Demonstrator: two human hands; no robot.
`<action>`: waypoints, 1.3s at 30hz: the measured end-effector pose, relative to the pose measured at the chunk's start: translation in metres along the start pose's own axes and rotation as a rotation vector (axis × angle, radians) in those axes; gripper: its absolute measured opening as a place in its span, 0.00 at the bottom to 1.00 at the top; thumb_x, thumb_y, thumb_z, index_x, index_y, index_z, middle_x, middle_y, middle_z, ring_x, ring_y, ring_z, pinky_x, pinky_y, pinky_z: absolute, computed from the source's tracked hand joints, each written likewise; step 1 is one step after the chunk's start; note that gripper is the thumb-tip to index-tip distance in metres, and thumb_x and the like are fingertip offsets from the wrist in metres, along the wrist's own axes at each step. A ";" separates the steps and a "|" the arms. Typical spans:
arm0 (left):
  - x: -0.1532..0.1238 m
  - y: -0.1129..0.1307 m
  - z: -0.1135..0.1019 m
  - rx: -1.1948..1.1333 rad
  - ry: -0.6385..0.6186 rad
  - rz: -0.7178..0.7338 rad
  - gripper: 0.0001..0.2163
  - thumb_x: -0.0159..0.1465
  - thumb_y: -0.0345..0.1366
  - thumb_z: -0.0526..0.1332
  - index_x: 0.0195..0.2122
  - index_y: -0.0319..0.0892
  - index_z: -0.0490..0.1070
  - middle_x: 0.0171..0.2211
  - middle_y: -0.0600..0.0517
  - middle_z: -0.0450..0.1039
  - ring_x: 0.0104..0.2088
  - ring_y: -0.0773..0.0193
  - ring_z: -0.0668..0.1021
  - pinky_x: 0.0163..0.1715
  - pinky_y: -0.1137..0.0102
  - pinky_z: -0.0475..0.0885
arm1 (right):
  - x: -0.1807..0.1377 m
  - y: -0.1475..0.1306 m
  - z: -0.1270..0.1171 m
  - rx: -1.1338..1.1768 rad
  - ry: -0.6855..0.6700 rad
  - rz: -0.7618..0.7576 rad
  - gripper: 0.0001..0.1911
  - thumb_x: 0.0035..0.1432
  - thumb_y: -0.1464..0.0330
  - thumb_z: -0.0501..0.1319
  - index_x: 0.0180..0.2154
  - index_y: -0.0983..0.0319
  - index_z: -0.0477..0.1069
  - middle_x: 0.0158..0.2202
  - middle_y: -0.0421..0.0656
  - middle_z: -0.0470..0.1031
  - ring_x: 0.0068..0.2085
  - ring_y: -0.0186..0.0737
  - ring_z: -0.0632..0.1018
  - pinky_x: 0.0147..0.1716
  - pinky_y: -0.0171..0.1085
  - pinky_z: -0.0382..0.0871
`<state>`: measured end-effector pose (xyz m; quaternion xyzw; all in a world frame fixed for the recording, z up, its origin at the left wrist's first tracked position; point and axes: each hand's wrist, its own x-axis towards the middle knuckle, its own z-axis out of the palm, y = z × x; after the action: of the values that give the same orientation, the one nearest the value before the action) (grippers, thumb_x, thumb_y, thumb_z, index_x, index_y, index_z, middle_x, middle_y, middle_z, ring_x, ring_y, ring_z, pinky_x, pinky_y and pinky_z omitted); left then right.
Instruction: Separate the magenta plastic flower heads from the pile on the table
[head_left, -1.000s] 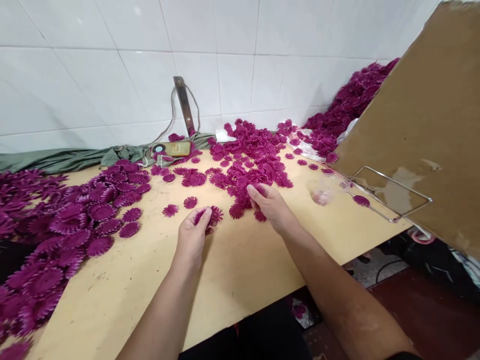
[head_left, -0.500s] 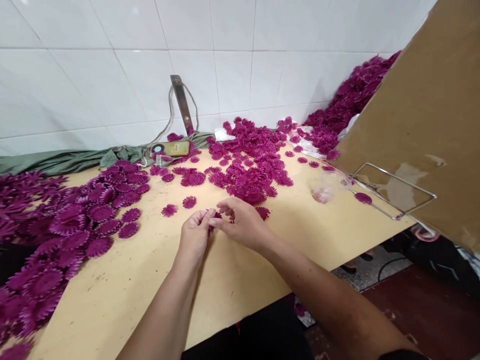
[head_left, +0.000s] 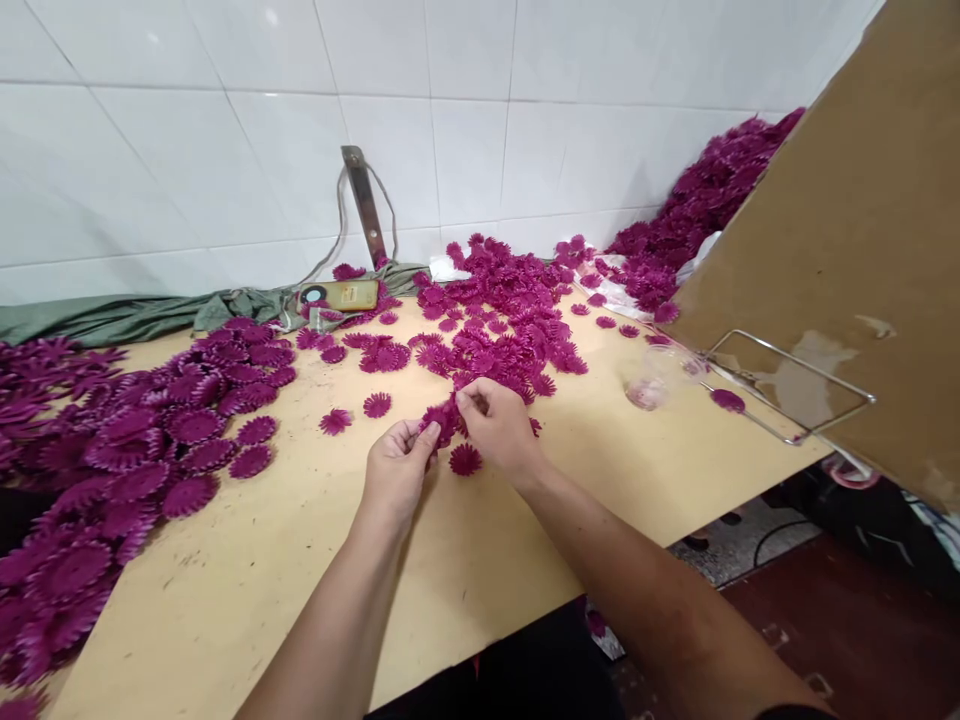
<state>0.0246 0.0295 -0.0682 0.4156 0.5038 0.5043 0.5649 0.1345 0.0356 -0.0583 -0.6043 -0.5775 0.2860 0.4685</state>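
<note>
Between my two hands are purple fabric flower pieces [head_left: 442, 422] with fringed edges; how many layers there are I cannot tell. My left hand [head_left: 399, 462] pinches them from the left, thumb on top. On their right side, my right hand [head_left: 495, 420] is closed with thumb and fingertips at the edge. A round flower piece [head_left: 466, 460] lies on the table just below the right fingertips. Beyond my hands spreads a loose pile of small flower pieces [head_left: 502, 340], and two single ones lie to the left.
Larger purple flower pieces [head_left: 142, 450] heap along the table's left side. A phone [head_left: 341, 295] lies at the back by a green cloth [head_left: 142, 325]. On the right are a clear plastic cup [head_left: 646, 385], a wire handle [head_left: 795, 365] and a cardboard sheet [head_left: 840, 230]. White tiles [head_left: 255, 170] rise behind.
My right hand has closed its fingers on the flower pieces, which now show between both hands. A round flower piece has come into view on the table below them.
</note>
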 end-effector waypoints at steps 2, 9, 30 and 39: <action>0.000 -0.002 0.001 0.008 0.021 0.011 0.17 0.40 0.45 0.67 0.20 0.38 0.66 0.12 0.59 0.62 0.14 0.76 0.60 0.16 0.78 0.53 | 0.010 0.004 -0.001 -0.032 0.066 0.030 0.08 0.53 0.71 0.53 0.22 0.61 0.62 0.20 0.36 0.64 0.24 0.33 0.66 0.26 0.33 0.59; -0.003 0.002 -0.008 -0.073 0.060 0.036 0.18 0.38 0.46 0.69 0.21 0.39 0.66 0.16 0.57 0.67 0.19 0.72 0.67 0.22 0.75 0.61 | 0.057 0.026 -0.041 -0.068 0.413 0.176 0.08 0.53 0.73 0.51 0.35 0.64 0.65 0.32 0.45 0.68 0.32 0.38 0.70 0.34 0.39 0.65; -0.001 -0.002 -0.005 -0.075 0.027 0.136 0.20 0.43 0.50 0.67 0.16 0.41 0.60 0.14 0.59 0.61 0.19 0.74 0.62 0.22 0.76 0.59 | 0.018 0.004 -0.015 0.474 -0.166 0.198 0.12 0.51 0.66 0.57 0.20 0.62 0.59 0.19 0.34 0.59 0.21 0.28 0.61 0.22 0.31 0.57; 0.000 -0.003 -0.005 0.115 0.146 0.297 0.13 0.45 0.39 0.65 0.31 0.41 0.69 0.35 0.50 0.67 0.35 0.65 0.71 0.34 0.71 0.67 | 0.019 0.007 -0.039 0.289 -0.123 0.023 0.07 0.51 0.66 0.57 0.25 0.62 0.63 0.22 0.37 0.64 0.25 0.31 0.66 0.26 0.33 0.61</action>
<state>0.0201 0.0292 -0.0721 0.4794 0.5047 0.5814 0.4212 0.1752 0.0459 -0.0454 -0.5184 -0.5509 0.4080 0.5113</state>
